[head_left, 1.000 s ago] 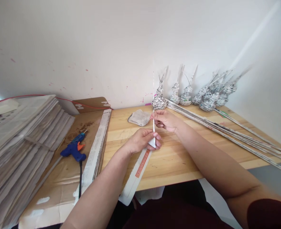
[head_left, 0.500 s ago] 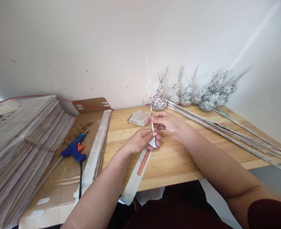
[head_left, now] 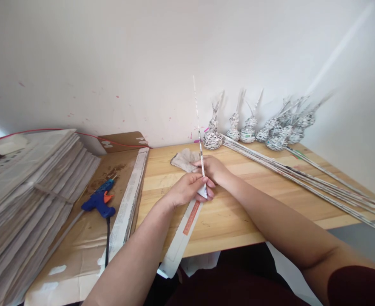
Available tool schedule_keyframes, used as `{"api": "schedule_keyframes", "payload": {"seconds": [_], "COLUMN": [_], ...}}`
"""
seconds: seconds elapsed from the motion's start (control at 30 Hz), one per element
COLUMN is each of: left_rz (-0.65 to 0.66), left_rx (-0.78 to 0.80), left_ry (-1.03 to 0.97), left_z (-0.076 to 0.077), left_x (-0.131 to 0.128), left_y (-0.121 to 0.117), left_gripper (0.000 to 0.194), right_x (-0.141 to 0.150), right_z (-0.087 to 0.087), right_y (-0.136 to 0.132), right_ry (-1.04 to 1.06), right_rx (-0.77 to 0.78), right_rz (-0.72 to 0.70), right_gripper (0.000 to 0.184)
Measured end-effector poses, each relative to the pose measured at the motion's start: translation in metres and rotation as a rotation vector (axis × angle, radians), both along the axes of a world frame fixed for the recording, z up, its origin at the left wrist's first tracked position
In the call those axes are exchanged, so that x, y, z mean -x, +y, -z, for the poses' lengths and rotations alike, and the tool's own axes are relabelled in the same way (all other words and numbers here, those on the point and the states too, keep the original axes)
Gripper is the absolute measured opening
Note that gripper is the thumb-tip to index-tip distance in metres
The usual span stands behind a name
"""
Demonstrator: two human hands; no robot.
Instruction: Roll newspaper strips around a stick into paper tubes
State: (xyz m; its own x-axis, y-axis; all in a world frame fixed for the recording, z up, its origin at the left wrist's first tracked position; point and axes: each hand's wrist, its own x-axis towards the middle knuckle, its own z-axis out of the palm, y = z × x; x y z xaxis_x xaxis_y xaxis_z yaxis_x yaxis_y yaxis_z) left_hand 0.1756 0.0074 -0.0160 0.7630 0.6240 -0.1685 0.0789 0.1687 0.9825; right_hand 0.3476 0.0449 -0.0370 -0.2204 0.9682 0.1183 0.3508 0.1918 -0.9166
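My left hand [head_left: 189,188] is closed around the lower end of a thin rolled paper tube [head_left: 197,114], which stands nearly upright. From that hand a flat newspaper strip [head_left: 183,238] with a red printed band slants down over the table's front edge. Just behind the tube, my right hand [head_left: 213,168] has its fingers on the edge of a greyish folded cloth [head_left: 185,160]. The cloth is bunched up there, and its edge lies between the fingers, which the tube and left hand partly hide.
A blue glue gun [head_left: 98,203] lies on cardboard [head_left: 75,242] at left, beside a tall newspaper stack [head_left: 37,191] and cut paper strips [head_left: 132,191]. Several woven paper figures [head_left: 213,137] line the wall. Long paper tubes [head_left: 279,168] lie at right.
My right hand has left the paper tube and moved back to the cloth, whose shape is now bunched. My left hand stays in place; the tube's top leans slightly further left.
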Motion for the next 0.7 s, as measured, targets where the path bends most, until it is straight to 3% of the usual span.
{"api": "schedule_keyframes", "payload": {"seconds": [0.1, 0.17, 0.3, 0.4, 0.57, 0.63, 0.7], "left_rz": [-0.012, -0.016, -0.041, -0.07, -0.063, -0.048, -0.027], "left_rx": [0.012, 0.011, 0.013, 0.017, 0.025, 0.029, 0.024], "left_ry": [0.004, 0.012, 0.01, -0.005, -0.039, -0.045, -0.037], "left_z": [0.0, 0.0, -0.001, -0.001, 0.0, 0.0, 0.0], "left_x": [0.0, -0.001, 0.0, 0.001, 0.002, 0.002, 0.002], "left_y": [0.0, 0.0, 0.001, 0.003, 0.005, 0.005, 0.004], "left_gripper": [0.049, 0.05, 0.051, 0.051, 0.049, 0.049, 0.049], "right_x": [0.001, 0.002, 0.001, 0.0, -0.005, -0.007, -0.007], "right_z": [0.006, 0.005, -0.005, -0.016, -0.029, -0.029, -0.025], "right_y": [0.0, -0.001, -0.002, -0.006, -0.016, -0.018, -0.017], "right_ry": [-0.272, -0.332, -0.12, 0.202, 0.497, 0.54, 0.542], "right_rx": [-0.18, -0.161, -0.102, -0.001, 0.41, 0.448, 0.441], "right_rz": [0.191, 0.279, 0.342, 0.215, -0.317, -0.376, -0.34], "right_gripper": [0.012, 0.016, 0.029, 0.032, 0.045, 0.044, 0.039]}}
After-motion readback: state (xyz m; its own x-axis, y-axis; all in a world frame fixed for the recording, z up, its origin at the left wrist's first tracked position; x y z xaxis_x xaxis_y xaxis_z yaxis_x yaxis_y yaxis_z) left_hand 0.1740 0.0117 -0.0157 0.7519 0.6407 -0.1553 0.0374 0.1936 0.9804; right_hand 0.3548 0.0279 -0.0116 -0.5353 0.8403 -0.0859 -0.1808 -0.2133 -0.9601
